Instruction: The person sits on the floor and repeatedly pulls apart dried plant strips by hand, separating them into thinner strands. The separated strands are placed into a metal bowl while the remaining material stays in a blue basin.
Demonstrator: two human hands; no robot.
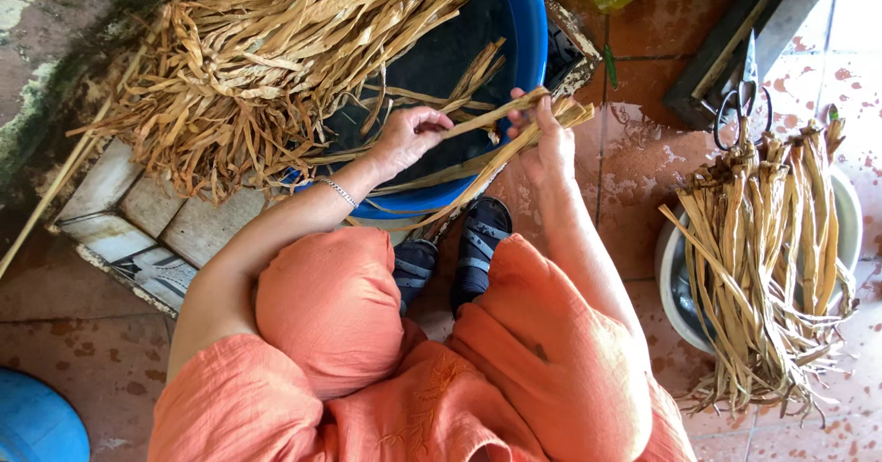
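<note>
Looking straight down at someone sitting over a blue tub of dark water, working with dried leaf strips. The left hand has its grip closed around one long tan strip, pinching it between thumb and fingers near its lower end. That strip runs up and to the right from the pinch, crossing the gap over the tub rim to the right hand. The right hand's grip is wrapped around a small bundle of strips, with the cut ends poking out just past the fingers toward the upper right, and the rest trailing down-left across the tub edge. So the single strip sits between the two hands, touching both.

A big loose heap of the same dry strips spills over the tub's left side onto a tiled block. Off to the right, well apart from the hands, a neat sorted bunch lies across a pale metal basin, with scissors just above it on the wet red tile floor. Dark sandals peek out under orange clothing.
</note>
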